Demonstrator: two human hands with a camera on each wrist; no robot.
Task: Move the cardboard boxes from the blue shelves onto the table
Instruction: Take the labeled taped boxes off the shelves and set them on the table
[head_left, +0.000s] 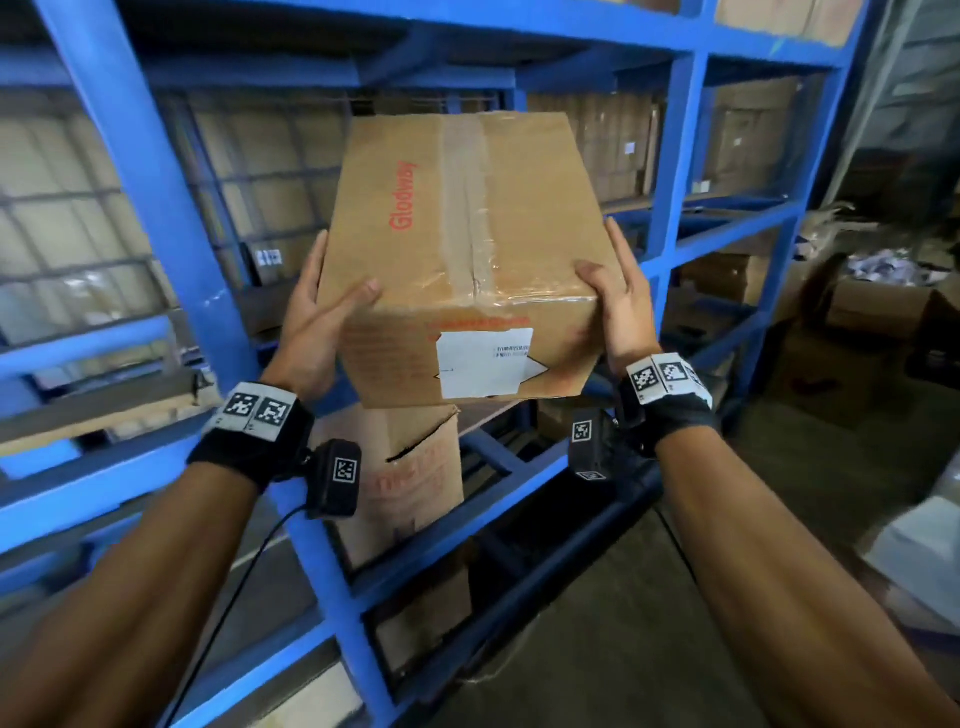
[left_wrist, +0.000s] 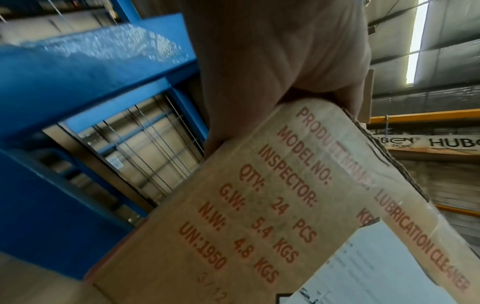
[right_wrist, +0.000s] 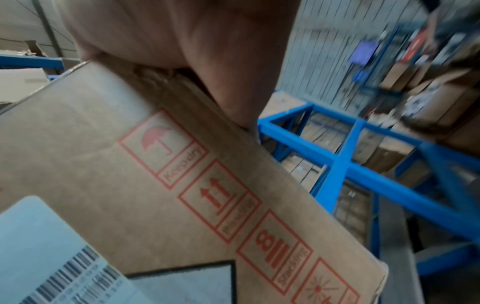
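A taped cardboard box (head_left: 457, 249) with red print and a white label hangs in the air in front of the blue shelves (head_left: 161, 171). My left hand (head_left: 324, 306) grips its left side, thumb on the top face. My right hand (head_left: 621, 296) grips its right side, thumb over the top edge. In the left wrist view the box (left_wrist: 259, 216) shows its printed side under my palm (left_wrist: 272, 51). The right wrist view shows the box (right_wrist: 130, 174) with handling symbols below my palm (right_wrist: 194, 37). The table is out of view.
Another cardboard box (head_left: 410, 483) stands on the lower shelf right below the held one. More boxes (head_left: 748, 135) fill the shelf bays behind. Open boxes and clutter (head_left: 872, 322) lie on the floor at the right. A grey floor strip (head_left: 597, 623) runs beside the shelves.
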